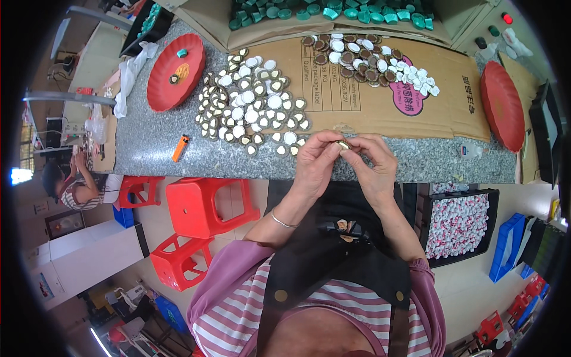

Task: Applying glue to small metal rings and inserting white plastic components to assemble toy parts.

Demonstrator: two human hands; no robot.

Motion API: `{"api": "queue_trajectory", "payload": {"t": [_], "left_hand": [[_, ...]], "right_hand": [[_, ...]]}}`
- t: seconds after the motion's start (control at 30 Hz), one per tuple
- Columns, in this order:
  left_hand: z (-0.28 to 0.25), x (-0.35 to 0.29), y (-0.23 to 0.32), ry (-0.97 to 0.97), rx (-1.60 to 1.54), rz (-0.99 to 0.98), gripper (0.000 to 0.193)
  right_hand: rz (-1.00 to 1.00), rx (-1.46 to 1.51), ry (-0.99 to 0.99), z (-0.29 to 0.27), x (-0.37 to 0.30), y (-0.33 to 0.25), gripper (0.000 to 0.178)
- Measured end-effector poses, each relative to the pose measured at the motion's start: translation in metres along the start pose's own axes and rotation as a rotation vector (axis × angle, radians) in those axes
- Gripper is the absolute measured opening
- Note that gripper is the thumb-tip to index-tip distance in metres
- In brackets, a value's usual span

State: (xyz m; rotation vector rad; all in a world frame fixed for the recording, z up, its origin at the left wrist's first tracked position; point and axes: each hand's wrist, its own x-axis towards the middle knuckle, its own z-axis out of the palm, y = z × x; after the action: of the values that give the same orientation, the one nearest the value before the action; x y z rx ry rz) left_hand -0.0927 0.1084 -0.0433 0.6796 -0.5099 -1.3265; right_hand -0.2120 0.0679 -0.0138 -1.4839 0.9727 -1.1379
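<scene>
At the near edge of the counter, both my hands pinch one small round cap [344, 144] with a pale patch and a dark rim. My left hand [313, 166] grips it from one side and my right hand [373, 169] from the other, fingertips meeting. Fingers partly cover the piece. Left of my hands spreads a pile of similar dark-rimmed pieces with cream patches [253, 101], with white discs [238, 113] among them. Farther off to the right lie brown caps [372, 74] mixed with white discs, and a cluster of small white pieces [416, 77].
Flattened cardboard [452, 107] covers part of the grey speckled counter [151, 146]. Red scalloped trays stand left [163, 71] and right [502, 107]. An orange lighter [180, 148] lies near the left. Green caps [357, 13] fill a bin behind. Red stools [196, 205] stand below; another person [80, 184] sits far left.
</scene>
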Motion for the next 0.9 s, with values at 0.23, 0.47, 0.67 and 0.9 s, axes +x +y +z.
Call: {"api": "queue_trajectory", "payload": {"t": [0.23, 0.47, 0.67, 0.9], "left_hand": [[0.002, -0.001, -0.001, 0.023, 0.036, 0.043, 0.014], [-0.004, 0.006, 0.012, -0.075, 0.598, 0.143, 0.017], [0.005, 0.002, 0.020, -0.101, 0.478, 0.125, 0.019], [0.007, -0.001, 0.025, -0.031, 0.347, 0.057, 0.017]], "right_hand": [[-0.138, -0.159, -0.004, 0.000, -0.001, -0.004, 0.013], [-0.062, -0.109, -0.073, -0.004, 0.003, 0.005, 0.015], [-0.116, -0.175, -0.144, -0.008, 0.003, 0.004, 0.014], [0.258, 0.442, -0.107, -0.005, -0.005, 0.017, 0.011]]}}
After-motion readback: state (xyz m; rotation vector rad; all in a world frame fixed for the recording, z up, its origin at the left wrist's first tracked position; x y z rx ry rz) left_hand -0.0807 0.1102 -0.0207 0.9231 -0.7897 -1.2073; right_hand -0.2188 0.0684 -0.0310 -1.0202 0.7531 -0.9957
